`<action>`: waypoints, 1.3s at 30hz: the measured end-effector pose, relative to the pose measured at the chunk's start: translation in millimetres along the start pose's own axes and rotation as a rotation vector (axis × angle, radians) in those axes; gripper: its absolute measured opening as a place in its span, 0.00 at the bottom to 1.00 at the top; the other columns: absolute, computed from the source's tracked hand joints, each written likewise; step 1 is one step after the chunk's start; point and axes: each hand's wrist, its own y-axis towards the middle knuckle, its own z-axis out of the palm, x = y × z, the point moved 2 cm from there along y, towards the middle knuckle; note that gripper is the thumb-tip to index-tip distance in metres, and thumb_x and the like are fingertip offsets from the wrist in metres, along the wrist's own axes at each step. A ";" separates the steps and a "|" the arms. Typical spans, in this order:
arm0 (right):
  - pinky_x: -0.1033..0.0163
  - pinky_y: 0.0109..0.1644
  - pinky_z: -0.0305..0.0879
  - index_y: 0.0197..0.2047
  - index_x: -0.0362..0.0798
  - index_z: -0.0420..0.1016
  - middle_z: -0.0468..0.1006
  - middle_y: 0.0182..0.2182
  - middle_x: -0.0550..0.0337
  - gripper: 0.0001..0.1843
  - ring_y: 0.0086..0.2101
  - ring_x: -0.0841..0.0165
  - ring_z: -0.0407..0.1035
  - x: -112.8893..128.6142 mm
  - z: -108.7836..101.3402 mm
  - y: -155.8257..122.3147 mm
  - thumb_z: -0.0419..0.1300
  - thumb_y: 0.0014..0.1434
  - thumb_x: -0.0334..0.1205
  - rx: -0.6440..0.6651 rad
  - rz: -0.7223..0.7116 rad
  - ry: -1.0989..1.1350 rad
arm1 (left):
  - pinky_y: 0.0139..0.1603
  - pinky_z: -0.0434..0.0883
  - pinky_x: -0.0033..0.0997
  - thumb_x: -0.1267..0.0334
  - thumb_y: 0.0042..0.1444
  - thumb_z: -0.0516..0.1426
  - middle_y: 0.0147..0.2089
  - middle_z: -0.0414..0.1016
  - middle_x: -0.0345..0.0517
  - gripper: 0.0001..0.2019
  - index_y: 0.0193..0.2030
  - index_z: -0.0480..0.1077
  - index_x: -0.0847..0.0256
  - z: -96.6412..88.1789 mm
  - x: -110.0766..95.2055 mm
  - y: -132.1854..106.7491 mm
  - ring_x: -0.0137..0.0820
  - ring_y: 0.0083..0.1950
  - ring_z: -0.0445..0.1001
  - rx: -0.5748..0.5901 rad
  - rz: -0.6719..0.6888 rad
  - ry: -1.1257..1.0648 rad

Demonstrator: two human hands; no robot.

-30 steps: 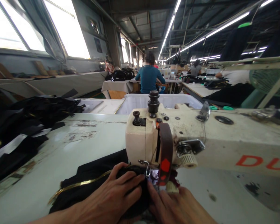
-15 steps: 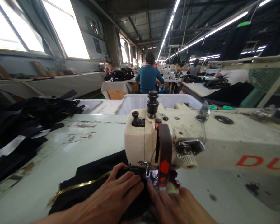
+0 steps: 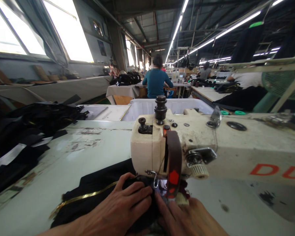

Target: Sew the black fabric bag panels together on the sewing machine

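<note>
A cream sewing machine (image 3: 186,147) stands on a pale table (image 3: 71,157). Under its head lies a black fabric piece (image 3: 95,193) with a gold zipper (image 3: 83,197) running along it. My left hand (image 3: 120,208) lies flat on the black fabric, fingers stretched toward the needle area. My right hand (image 3: 184,219) rests just right of it, fingers pointing at the presser foot, pressing the fabric down. The needle itself is hidden behind the machine head.
A heap of black fabric pieces (image 3: 22,134) fills the table's left side. A white plastic bin (image 3: 172,106) sits behind the machine. A person in a teal top (image 3: 156,82) sits with their back to me at a far table. A green fan (image 3: 282,85) is at the right.
Almost nothing has changed. The black fabric with the zipper has shifted slightly under my hands, which stay in place near the presser foot.
</note>
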 end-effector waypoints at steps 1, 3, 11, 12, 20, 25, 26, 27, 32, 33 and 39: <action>0.61 0.22 0.61 0.64 0.35 0.59 0.78 0.36 0.53 0.26 0.24 0.69 0.69 -0.1 -0.6 0.6 0.53 0.64 0.33 0.004 0.007 0.012 | 0.59 0.64 0.38 0.56 0.59 0.61 0.56 0.74 0.48 0.18 0.54 0.69 0.59 0.3 -0.1 -1.0 0.40 0.55 0.72 -0.004 0.004 0.006; 0.61 0.23 0.61 0.63 0.35 0.59 0.78 0.33 0.56 0.24 0.24 0.69 0.70 -1.3 -3.2 1.6 0.50 0.66 0.33 -0.014 0.036 0.040 | 0.60 0.63 0.37 0.57 0.59 0.61 0.57 0.74 0.47 0.18 0.54 0.69 0.59 0.8 -0.4 -2.8 0.39 0.56 0.71 -0.024 0.017 0.033; 0.65 0.25 0.61 0.55 0.39 0.64 0.76 0.25 0.65 0.16 0.23 0.75 0.71 -12.8 -18.1 0.8 0.43 0.68 0.28 -0.143 0.091 0.223 | 0.65 0.59 0.37 0.57 0.61 0.59 0.56 0.75 0.47 0.16 0.53 0.69 0.60 -1.5 0.0 2.6 0.37 0.56 0.72 -0.116 0.036 0.031; 0.65 0.24 0.61 0.56 0.38 0.63 0.76 0.26 0.65 0.17 0.23 0.75 0.71 -13.4 -17.5 0.6 0.44 0.67 0.28 -0.134 0.089 0.227 | 0.66 0.58 0.38 0.56 0.62 0.58 0.55 0.75 0.47 0.14 0.52 0.70 0.59 -1.5 0.5 3.4 0.37 0.56 0.72 -0.135 0.029 0.001; 0.64 0.27 0.65 0.57 0.41 0.64 0.77 0.27 0.65 0.23 0.25 0.69 0.74 -12.3 -3.4 0.5 0.51 0.57 0.26 -0.116 0.088 0.216 | 0.67 0.57 0.46 0.51 0.61 0.57 0.55 0.71 0.50 0.15 0.48 0.71 0.58 12.7 12.2 2.9 0.42 0.59 0.66 -0.151 -0.066 -0.176; 0.64 0.26 0.64 0.57 0.41 0.64 0.79 0.29 0.62 0.24 0.25 0.68 0.74 -12.7 0.4 0.8 0.52 0.56 0.26 -0.109 0.163 0.231 | 0.68 0.55 0.48 0.50 0.57 0.60 0.57 0.69 0.50 0.18 0.50 0.71 0.56 19.8 23.8 6.5 0.44 0.60 0.65 -0.154 -0.077 -0.266; 0.64 0.25 0.64 0.57 0.41 0.64 0.79 0.29 0.62 0.24 0.24 0.68 0.74 -12.6 1.1 0.4 0.53 0.56 0.26 -0.107 0.167 0.233 | 0.68 0.56 0.49 0.50 0.56 0.61 0.57 0.69 0.51 0.19 0.50 0.71 0.56 19.9 24.6 6.3 0.45 0.59 0.66 -0.149 -0.086 -0.271; 0.65 0.26 0.64 0.58 0.41 0.64 0.78 0.28 0.63 0.24 0.24 0.69 0.74 -12.5 1.7 -0.2 0.53 0.56 0.26 -0.111 0.163 0.231 | 0.67 0.57 0.50 0.49 0.55 0.61 0.57 0.68 0.51 0.20 0.51 0.71 0.55 19.7 24.9 5.8 0.46 0.59 0.66 -0.143 -0.098 -0.275; 0.65 0.29 0.66 0.55 0.43 0.67 0.77 0.25 0.65 0.20 0.21 0.70 0.72 -13.7 0.4 -1.2 0.55 0.59 0.29 -0.126 0.131 0.221 | 0.63 0.64 0.51 0.48 0.48 0.66 0.60 0.65 0.51 0.27 0.55 0.69 0.52 18.9 24.9 3.3 0.49 0.59 0.67 -0.080 -0.172 -0.329; 0.65 0.28 0.65 0.55 0.43 0.67 0.76 0.24 0.65 0.19 0.21 0.70 0.71 -14.4 -0.8 -0.7 0.54 0.59 0.30 -0.122 0.134 0.219 | 0.62 0.65 0.50 0.49 0.47 0.67 0.61 0.64 0.52 0.29 0.55 0.69 0.52 19.4 25.6 3.3 0.50 0.60 0.66 -0.064 -0.178 -0.340; 0.66 0.22 0.60 0.60 0.42 0.62 0.76 0.23 0.66 0.24 0.19 0.71 0.70 -17.0 -6.0 0.6 0.50 0.61 0.26 -0.047 0.104 0.175 | 0.65 0.60 0.52 0.50 0.44 0.68 0.62 0.63 0.51 0.32 0.57 0.68 0.51 19.4 29.3 2.2 0.51 0.63 0.64 -0.044 -0.124 -0.363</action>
